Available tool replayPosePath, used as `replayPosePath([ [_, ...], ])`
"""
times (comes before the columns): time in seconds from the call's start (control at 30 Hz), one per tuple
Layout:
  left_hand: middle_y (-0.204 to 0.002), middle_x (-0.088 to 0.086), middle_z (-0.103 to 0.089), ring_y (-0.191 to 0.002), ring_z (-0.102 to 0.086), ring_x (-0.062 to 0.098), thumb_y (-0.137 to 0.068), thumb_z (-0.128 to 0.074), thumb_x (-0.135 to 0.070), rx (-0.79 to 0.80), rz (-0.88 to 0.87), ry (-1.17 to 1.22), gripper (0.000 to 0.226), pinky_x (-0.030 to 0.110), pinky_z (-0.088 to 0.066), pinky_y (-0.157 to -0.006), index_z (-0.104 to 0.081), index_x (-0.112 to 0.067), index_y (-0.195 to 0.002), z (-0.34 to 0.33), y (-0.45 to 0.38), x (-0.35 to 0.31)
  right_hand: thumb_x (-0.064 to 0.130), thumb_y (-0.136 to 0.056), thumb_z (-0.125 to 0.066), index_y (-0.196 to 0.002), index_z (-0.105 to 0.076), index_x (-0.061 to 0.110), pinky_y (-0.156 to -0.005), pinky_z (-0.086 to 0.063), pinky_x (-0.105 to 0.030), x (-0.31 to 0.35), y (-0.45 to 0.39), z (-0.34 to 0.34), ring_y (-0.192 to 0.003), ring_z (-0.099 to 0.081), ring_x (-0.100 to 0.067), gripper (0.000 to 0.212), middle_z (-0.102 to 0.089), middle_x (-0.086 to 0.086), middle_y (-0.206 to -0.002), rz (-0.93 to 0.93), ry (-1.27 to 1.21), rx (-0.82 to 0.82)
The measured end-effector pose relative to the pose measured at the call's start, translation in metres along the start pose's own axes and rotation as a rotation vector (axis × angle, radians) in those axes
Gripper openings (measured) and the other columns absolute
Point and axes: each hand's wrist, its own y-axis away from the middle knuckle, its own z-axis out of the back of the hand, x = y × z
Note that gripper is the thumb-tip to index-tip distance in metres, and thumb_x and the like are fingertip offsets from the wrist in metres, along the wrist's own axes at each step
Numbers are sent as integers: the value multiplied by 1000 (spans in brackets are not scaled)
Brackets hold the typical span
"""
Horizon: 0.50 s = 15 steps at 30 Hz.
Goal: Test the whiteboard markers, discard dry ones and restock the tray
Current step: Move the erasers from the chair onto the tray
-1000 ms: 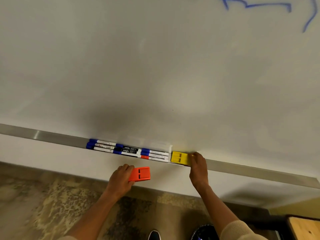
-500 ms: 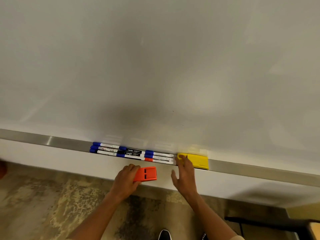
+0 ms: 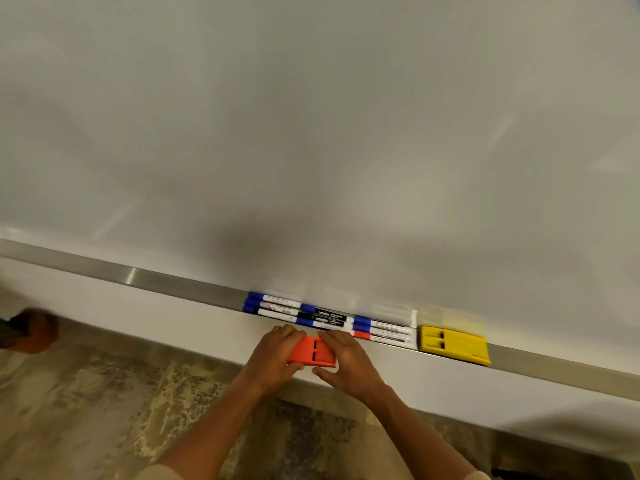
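Markers (image 3: 329, 315) lie bunched in the tray (image 3: 138, 277), sorted and restocked by the look of it. My left hand (image 3: 273, 358) grips the orange eraser (image 3: 313, 351) just below them; my right hand (image 3: 346, 362) lies on its other end, probably to seat it. Yellow eraser (image 3: 453, 344) sits in the tray just right of the markers.
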Motion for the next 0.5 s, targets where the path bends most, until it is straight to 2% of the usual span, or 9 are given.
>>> replayPosePath([
  [0.13,-143,-5,-43,-132,-40,16,-82,-72,-45,-40,-48,18,70,28,-34,-110,-39,-27,-142,23,7,46,55,-83,-68,-139,-49,23,-101,-48,-36,38,-30,-24,-120,-56,-23,68,-60,-3,-134,29,21,-94],
  [0.23,-149,-4,-38,-139,-33,17,-83,-69,-51,-124,-70,32,75,27,-26,-112,-36,-26,-145,45,12,83,51,-81,-71,-134,-53,24,-95,-50,-35,63,-55,-38,-113,-59,-21,62,-65,-2,-126,28,48,-188],
  [0.37,-160,2,-23,-148,-16,23,-87,-52,-62,-157,-23,-49,81,39,-16,-120,-25,-23,-152,70,23,136,37,-81,-75,-125,-58,18,-85,-49,-35,94,-88,-47,-99,-59,-22,51,-68,-5,-113,-3,79,-296],
  [0.43,-163,3,-11,-151,-5,24,-89,-43,-67,-132,20,-95,83,46,-9,-122,-17,-24,-154,79,31,165,33,-81,-76,-123,-59,15,-84,-46,-33,107,-103,-53,-100,-57,-23,49,-68,-7,-113,-36,94,-323],
  [0.5,-163,5,-8,-150,-3,26,-87,-35,-71,-125,46,-149,84,49,-8,-119,-19,-22,-154,85,36,188,29,-82,-75,-123,-59,12,-85,-45,-33,115,-117,-62,-102,-57,-26,48,-66,-9,-116,-70,110,-323],
])
